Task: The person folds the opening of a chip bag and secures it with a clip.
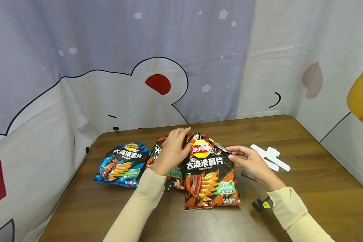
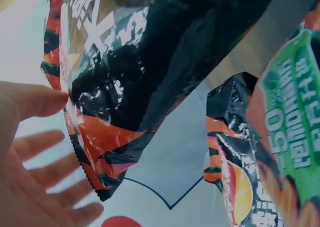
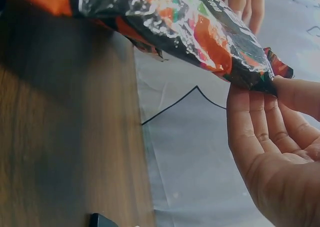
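Observation:
A black and orange Lay's potato chip bag (image 1: 210, 178) is held up, front outward, in the middle of the head view. My right hand (image 1: 251, 163) pinches its upper right corner between thumb and fingers, as the right wrist view of the bag (image 3: 195, 32) shows too. At the opposite upper corner is my left hand (image 1: 173, 151). In the left wrist view the left thumb (image 2: 42, 101) touches the bag's edge, while the other fingers stay loosely spread and apart from it. A second bag of the same design (image 1: 176, 173) lies behind, partly hidden by the left hand.
At the left a blue chip bag (image 1: 121, 166) lies on the wooden table (image 1: 87, 215). White clips (image 1: 270, 157), one with a green edge, lie beyond my right hand. A dark flat item (image 1: 247, 174) is partly hidden beside it. A printed curtain (image 1: 115, 97) hangs behind the table.

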`<state>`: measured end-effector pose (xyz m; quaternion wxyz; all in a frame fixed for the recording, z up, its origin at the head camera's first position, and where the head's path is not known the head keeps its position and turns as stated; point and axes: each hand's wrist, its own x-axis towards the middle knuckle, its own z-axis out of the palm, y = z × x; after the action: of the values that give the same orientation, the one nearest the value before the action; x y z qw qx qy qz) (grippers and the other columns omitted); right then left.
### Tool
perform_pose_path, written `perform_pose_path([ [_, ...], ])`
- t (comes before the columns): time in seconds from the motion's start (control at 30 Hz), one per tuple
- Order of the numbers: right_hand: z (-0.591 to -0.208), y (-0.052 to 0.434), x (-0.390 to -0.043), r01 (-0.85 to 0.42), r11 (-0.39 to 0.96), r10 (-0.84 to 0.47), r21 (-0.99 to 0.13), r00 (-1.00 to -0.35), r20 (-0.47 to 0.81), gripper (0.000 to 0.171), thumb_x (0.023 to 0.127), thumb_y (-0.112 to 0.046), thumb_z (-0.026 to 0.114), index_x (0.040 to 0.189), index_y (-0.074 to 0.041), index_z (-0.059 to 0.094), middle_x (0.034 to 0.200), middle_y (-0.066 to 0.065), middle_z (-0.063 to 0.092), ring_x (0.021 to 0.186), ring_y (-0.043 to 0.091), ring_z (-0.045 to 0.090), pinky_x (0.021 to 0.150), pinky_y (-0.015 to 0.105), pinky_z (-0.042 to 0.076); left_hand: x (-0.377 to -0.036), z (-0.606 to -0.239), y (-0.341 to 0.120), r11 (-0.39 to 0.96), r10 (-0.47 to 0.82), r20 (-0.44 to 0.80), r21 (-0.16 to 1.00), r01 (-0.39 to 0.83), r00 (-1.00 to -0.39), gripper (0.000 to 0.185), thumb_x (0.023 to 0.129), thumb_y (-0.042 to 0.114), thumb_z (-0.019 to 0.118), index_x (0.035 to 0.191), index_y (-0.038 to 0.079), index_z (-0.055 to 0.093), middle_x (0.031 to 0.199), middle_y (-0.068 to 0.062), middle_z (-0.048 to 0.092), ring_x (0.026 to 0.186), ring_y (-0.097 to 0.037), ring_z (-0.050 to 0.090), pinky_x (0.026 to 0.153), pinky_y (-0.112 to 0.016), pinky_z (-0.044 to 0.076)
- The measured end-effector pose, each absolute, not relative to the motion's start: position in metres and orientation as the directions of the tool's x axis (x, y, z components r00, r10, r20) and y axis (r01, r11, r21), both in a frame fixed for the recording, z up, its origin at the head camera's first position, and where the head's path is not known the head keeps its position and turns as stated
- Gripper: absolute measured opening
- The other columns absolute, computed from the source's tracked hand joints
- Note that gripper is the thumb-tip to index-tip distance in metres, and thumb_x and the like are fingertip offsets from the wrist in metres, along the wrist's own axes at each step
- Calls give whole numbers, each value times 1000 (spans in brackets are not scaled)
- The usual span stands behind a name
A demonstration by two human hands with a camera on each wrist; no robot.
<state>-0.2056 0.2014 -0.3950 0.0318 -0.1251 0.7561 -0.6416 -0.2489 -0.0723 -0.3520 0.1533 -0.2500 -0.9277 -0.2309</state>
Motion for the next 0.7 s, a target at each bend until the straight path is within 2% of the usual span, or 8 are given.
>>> perform_pose_path([
  [0.13, -395, 200, -205, -148, 150, -227, -978, -967, 112, 44, 94, -16, 62, 128, 10, 52, 97, -6, 66, 87, 7, 67, 75, 31, 57, -252, -348, -73, 723, 480, 369, 348, 597, -796, 56, 95, 22, 60, 147, 19, 41, 141, -5, 51, 135, -25, 42, 109, -44, 37],
  [0.27, -397, 198, -204, -146, 145, -222, -979, -969, 111, 44, 96, -18, 60, 128, 10, 52, 99, -10, 67, 88, 7, 67, 76, 33, 57, -253, -345, -71, 687, 507, 321, 409, 600, -800, 50, 97, 25, 57, 145, 21, 44, 136, -3, 54, 128, -22, 47, 104, -40, 42],
  [0.4, -398, 195, -203, -138, 145, -209, -980, -972, 106, 43, 97, -19, 58, 127, 12, 52, 101, -7, 67, 87, 7, 67, 75, 31, 57, -255, -344, -68, 657, 494, 305, 483, 579, -814, 38, 99, 29, 54, 135, 18, 55, 123, -3, 60, 106, -19, 56, 87, -36, 48],
  [0.53, -400, 192, -201, -138, 158, -206, -978, -973, 104, 41, 98, -18, 57, 123, 14, 54, 103, 2, 64, 85, 6, 67, 75, 30, 57, -258, -344, -66, 638, 469, 321, 521, 567, -823, 24, 98, 30, 55, 114, 16, 65, 107, 0, 64, 89, -12, 58, 78, -29, 49],
  [0.7, -401, 190, -200, -144, 143, -222, -979, -969, 110, 40, 98, -17, 56, 120, 16, 55, 101, 4, 65, 84, 7, 68, 76, 31, 57, -259, -344, -66, 626, 459, 311, 552, 551, -832, 17, 97, 28, 57, 100, 14, 66, 80, 2, 62, 62, -11, 48, 59, -24, 42],
])
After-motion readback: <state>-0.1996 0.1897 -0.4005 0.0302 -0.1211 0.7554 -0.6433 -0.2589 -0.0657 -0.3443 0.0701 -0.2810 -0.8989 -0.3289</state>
